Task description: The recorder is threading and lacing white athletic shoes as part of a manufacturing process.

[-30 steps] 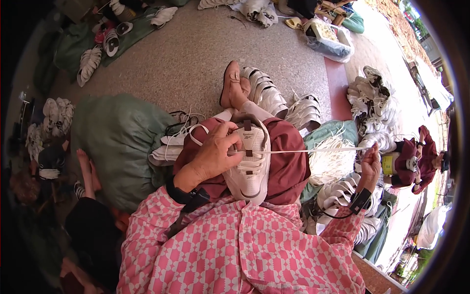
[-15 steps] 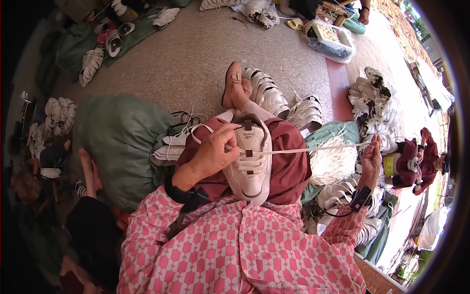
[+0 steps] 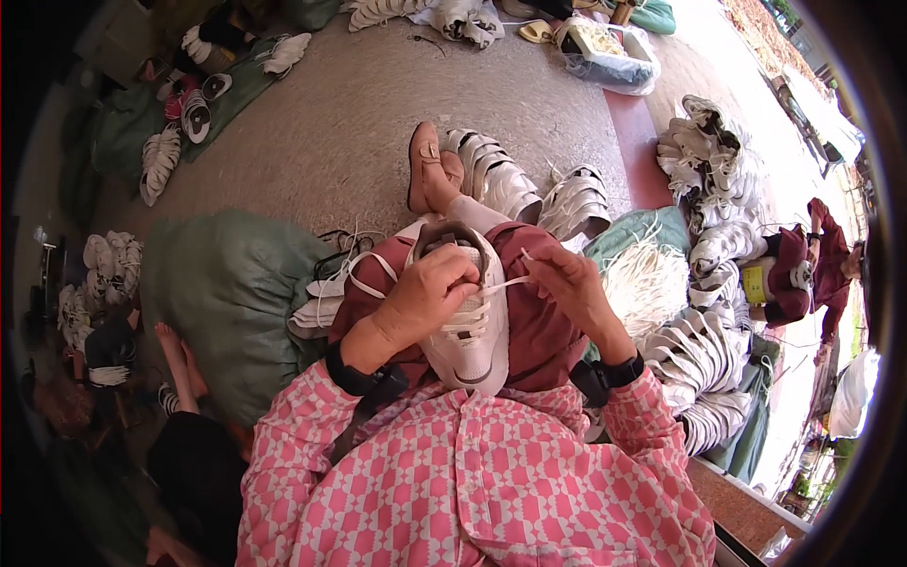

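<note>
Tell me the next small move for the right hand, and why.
Probably bring the right hand in toward the white lace-up shoe, carrying the flat white lace: the lace runs from the shoe to that hand's grip, what looks like its end pokes out, and the left hand is against the shoe.

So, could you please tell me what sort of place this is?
Probably an informal shoe workshop: a pale shoe rests in the person's lap, while stacks of pale shoes or uppers and a heap of white laces lie nearby.
</note>
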A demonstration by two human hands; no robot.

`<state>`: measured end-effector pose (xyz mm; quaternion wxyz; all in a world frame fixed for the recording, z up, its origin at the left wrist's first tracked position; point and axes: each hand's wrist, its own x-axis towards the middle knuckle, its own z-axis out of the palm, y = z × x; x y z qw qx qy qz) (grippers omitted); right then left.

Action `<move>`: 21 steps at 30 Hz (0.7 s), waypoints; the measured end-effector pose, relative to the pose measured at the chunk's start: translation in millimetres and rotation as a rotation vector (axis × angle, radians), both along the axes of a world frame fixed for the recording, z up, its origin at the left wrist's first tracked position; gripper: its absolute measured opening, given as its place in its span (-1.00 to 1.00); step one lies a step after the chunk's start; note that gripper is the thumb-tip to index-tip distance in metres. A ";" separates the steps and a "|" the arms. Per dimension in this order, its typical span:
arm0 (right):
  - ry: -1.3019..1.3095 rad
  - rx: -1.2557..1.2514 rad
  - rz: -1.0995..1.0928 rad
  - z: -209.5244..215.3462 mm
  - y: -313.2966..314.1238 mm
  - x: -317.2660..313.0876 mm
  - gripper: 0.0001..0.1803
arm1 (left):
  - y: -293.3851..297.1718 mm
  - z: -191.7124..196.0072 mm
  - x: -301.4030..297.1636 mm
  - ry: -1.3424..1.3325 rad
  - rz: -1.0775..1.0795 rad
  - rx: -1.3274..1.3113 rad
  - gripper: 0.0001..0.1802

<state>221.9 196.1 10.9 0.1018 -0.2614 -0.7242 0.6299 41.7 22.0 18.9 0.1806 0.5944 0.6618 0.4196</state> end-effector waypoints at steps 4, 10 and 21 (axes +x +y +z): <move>0.200 0.431 0.287 -6.9 -4.9 -9.5 -0.81 | 10.7 11.6 -0.4 -0.221 0.007 -0.257 -0.86; 0.068 0.073 0.406 -6.4 -2.2 -4.0 -0.81 | 10.9 -1.1 -4.1 -0.261 -0.052 -0.138 -0.87; 0.108 0.397 0.130 -7.1 -21.6 -7.4 -0.86 | 12.2 5.3 -0.9 -0.426 -0.028 -0.249 -0.87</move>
